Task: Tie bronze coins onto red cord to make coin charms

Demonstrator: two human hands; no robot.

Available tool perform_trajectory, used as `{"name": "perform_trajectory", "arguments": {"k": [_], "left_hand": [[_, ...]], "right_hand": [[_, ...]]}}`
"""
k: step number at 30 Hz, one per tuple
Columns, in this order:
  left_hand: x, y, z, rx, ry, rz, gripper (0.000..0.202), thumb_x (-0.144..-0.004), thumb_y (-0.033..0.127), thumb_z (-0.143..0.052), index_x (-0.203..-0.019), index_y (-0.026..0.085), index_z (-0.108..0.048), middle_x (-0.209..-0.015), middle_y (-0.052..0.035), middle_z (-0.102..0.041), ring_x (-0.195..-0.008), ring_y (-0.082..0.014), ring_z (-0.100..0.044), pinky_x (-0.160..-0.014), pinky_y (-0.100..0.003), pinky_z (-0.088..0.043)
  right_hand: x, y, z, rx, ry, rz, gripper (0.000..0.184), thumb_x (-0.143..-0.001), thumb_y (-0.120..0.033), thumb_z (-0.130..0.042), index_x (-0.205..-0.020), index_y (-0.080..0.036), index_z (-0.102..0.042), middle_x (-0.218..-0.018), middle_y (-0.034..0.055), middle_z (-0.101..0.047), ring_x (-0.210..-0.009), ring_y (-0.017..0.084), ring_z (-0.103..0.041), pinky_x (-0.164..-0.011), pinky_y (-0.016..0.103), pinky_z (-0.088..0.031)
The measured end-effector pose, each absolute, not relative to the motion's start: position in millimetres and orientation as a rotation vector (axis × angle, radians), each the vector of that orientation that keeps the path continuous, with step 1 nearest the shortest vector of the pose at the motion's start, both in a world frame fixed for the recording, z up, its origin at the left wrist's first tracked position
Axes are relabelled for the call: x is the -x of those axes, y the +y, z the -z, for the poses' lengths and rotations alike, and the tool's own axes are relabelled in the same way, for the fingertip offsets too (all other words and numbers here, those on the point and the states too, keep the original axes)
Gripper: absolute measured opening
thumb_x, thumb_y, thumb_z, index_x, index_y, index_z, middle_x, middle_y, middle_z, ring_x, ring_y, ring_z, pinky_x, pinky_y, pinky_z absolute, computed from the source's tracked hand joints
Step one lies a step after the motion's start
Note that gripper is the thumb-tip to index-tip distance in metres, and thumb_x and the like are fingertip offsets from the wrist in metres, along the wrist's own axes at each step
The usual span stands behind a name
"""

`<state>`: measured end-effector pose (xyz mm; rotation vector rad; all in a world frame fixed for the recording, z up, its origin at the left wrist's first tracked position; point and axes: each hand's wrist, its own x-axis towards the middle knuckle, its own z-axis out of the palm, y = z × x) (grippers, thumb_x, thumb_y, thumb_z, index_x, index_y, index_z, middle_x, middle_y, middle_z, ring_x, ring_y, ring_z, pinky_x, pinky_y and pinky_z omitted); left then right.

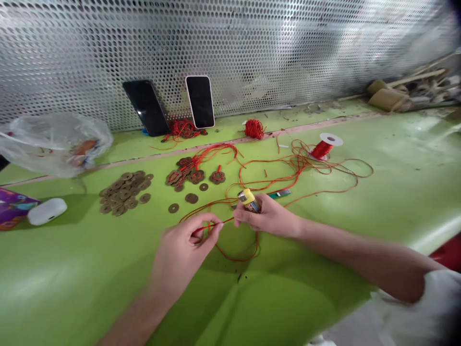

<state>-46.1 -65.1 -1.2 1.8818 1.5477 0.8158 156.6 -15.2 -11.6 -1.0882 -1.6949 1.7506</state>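
Note:
My left hand (187, 245) pinches a length of red cord (237, 254) between thumb and fingers above the green table (72, 269). My right hand (264, 216) is closed around a yellow lighter (247, 197), and its fingertips also pinch the same cord just right of the left hand. The cord loops down below both hands and trails off toward a red spool (324, 145) at the right. A pile of brass coins with holes (124, 192) lies to the left. Coins tied with red cord (194, 173) lie behind the hands.
Two phones (147, 106) (200, 101) lean against the perforated metal wall. A clear plastic bag (54, 142), a white case (46, 211) and a purple box (10, 206) sit at the left. A ball of red cord (254, 128) lies near the wall. Scrap lies at the far right (392, 96).

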Motion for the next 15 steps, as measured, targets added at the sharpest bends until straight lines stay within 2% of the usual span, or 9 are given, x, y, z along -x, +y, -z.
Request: {"name": "perform_trajectory", "arguments": {"k": [7, 15], "left_hand": [[47.6, -60.9, 0.6, -1.739, 1.584, -0.779, 0.023, -0.082, 0.041, -0.057, -0.080, 0.020, -0.067, -0.050, 0.0070, -0.032, -0.045, -0.0091, -0.031, -0.043, -0.020, -0.024], [48.3, -59.4, 2.5, -1.682, 1.598, -0.738, 0.027, -0.082, 0.045, -0.057, -0.082, 0.021, -0.066, -0.051, 0.0063, -0.033, -0.047, -0.0105, -0.033, -0.044, -0.021, -0.025]], "right_hand": [[-158.5, -9.7, 11.5, 1.132, -1.704, -1.768, 0.043, -0.080, -0.055, -0.061, -0.077, -0.012, -0.061, -0.046, -0.0091, -0.029, -0.040, 0.004, -0.027, -0.039, 0.020, -0.020], [-160.7, -7.5, 13.0, 1.161, -1.687, -1.813, 0.042, -0.082, -0.054, -0.060, -0.081, -0.012, -0.062, -0.045, -0.0093, -0.032, -0.039, 0.004, -0.028, -0.039, 0.020, -0.022]]}}
